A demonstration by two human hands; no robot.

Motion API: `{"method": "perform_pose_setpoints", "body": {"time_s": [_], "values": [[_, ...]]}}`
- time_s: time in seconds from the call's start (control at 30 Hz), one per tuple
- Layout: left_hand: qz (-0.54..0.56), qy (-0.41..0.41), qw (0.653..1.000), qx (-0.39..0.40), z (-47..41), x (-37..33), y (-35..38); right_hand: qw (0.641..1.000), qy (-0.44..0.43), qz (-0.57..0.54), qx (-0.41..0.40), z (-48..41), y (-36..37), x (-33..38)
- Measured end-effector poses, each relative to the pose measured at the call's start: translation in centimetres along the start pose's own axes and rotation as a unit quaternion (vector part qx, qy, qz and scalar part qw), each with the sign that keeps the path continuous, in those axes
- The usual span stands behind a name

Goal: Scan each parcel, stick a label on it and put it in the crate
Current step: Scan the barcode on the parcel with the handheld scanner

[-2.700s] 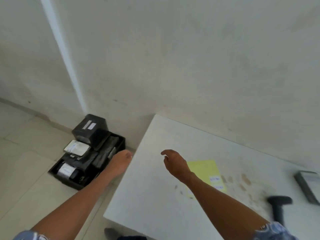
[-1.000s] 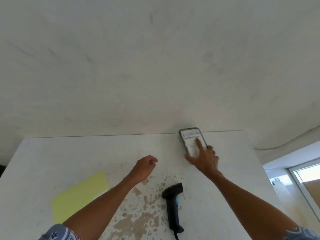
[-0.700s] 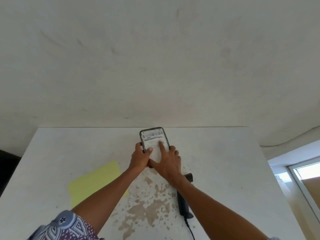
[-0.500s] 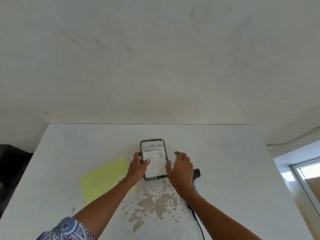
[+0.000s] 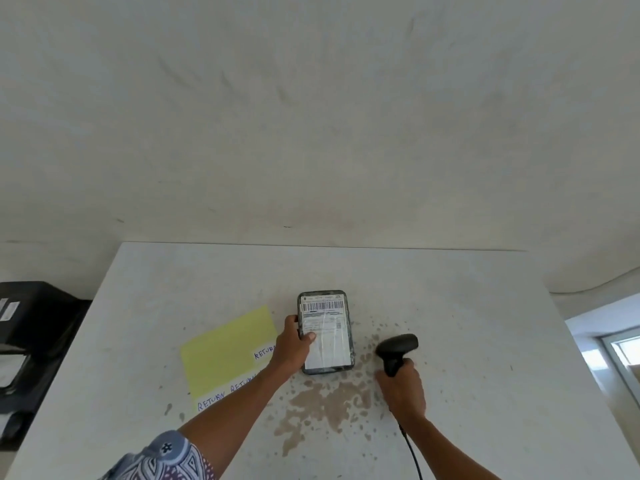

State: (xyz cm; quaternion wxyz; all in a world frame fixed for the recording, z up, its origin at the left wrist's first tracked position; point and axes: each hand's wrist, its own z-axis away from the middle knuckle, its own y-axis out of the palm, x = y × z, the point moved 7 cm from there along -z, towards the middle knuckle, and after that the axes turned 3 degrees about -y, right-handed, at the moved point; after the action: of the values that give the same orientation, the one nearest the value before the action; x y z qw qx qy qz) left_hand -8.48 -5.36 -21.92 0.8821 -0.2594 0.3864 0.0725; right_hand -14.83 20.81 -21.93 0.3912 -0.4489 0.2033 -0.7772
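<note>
Parcel (image 5: 325,332), glossy clear film over printed paper; scanner (image 5: 396,348), matt black plastic; yellow sheet (image 5: 225,348), matt paper; counter (image 5: 467,306), smooth matt white, brown-stained toward front edge.

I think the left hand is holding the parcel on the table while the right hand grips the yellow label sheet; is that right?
Not quite: the head view shows the right hand gripping the scanner, not the yellow sheet. The left hand does hold the parcel on the table.

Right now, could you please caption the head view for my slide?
Left hand holds a labelled parcel on the white table while the right hand grips the barcode scanner beside it.
</note>
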Motion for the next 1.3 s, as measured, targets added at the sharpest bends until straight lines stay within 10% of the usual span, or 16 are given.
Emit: {"method": "perform_pose_setpoints", "body": {"time_s": [0.4, 1.3], "values": [[-0.015, 0.040, 0.999, -0.021, -0.4, -2.7, -0.6, 0.960, -0.225, -0.163, 0.040, 5.7, 0.2, 11.0], [-0.029, 0.042, 0.998, -0.026, -0.3, -3.8, -0.5, 0.957, -0.249, -0.146, 0.001, 6.5, -0.6, 11.4]]}}
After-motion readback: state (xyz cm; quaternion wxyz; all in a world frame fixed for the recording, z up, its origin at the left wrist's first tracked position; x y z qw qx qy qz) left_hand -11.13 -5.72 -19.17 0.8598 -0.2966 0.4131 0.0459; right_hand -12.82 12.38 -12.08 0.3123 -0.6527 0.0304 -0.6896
